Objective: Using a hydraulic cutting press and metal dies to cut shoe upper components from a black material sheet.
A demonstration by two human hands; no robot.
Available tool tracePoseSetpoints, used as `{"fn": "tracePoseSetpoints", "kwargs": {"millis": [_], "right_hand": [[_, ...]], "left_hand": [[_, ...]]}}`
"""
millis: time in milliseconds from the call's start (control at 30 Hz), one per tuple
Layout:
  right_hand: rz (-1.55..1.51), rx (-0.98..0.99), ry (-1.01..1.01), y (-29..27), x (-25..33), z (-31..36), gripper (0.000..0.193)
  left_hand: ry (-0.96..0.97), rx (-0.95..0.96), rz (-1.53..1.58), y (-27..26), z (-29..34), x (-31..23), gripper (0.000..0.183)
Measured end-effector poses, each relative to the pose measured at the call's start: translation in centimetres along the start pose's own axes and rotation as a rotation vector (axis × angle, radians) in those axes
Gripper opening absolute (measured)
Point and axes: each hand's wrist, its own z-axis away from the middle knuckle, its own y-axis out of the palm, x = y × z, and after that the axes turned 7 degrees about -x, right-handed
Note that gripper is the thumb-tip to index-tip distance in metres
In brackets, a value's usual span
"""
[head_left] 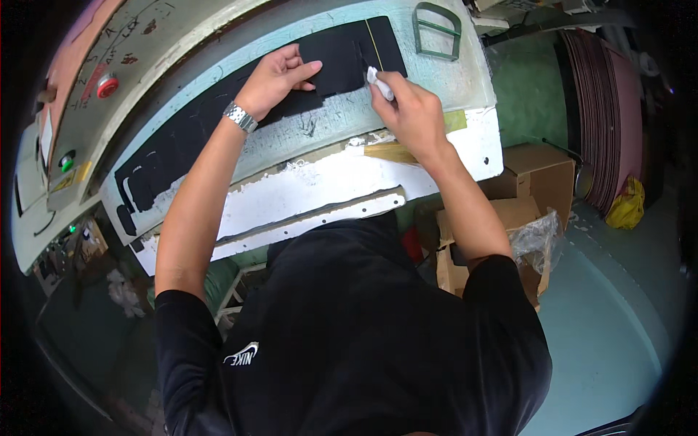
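On the pale worktop [334, 120], a long black sheet [336, 62] lies beneath and between the two hands, its long axis slanting from the near left up to the far right. A thin yellow line [373, 45] crosses it near that far-right end. The line sits just beyond the fingertips of the right hand [411, 110], which is clearly the nearer of the two; the left hand [273, 78] is farther along, over the sheet's middle stretch.

The right fingers are wrapped round a white handle [382, 85] (whatever dark tip it has is lost against the black). The left fingers are loosely curled with the thumb reaching out; whether they pinch an edge, I cannot tell from here.

Counting up: two hands, one white handle, one yellow line, one wristwatch [240, 117] on the left wrist, one green metal frame [438, 33] beyond the right hand. The black pieces overlap, so their number escapes me.
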Motion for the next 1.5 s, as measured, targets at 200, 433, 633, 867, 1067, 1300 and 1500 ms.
{"fn": "tracePoseSetpoints", "kwargs": {"millis": [200,433,633,867,1067,1300,1500], "right_hand": [[-0.038,0.105,0.069,-4.0,2.2,3.8,0.019],[-0.010,-0.088,0.259,-4.4,3.4,2.4,0.019],[-0.027,-0.042,0.124,0.1,1.5,1.9,0.018],[-0.020,0.127,0.137,-3.1,4.0,5.3,0.016],[-0.442,0.684,0.533,-2.4,9.1,8.2,0.024],[0.248,0.715,0.025,-0.3,8.8,4.3,0.055],[0.190,0.451,-0.550,6.4,7.0,-3.7,0.050]], "left_hand": [[0.035,0.043,-0.003,-0.3,-0.5,1.0,0.027],[0.071,0.058,-0.046,0.0,-0.1,1.0,0.025],[0.068,0.042,-0.017,-0.4,0.1,1.6,0.029],[0.047,-0.004,0.109,-1.5,0.5,1.6,0.023],[0.024,0.025,1.085,-4.2,5.0,1.6,0.048],[-0.034,0.049,1.418,-5.8,11.0,4.6,0.066],[-0.053,-0.122,1.225,-5.9,12.2,4.4,0.061]]}}
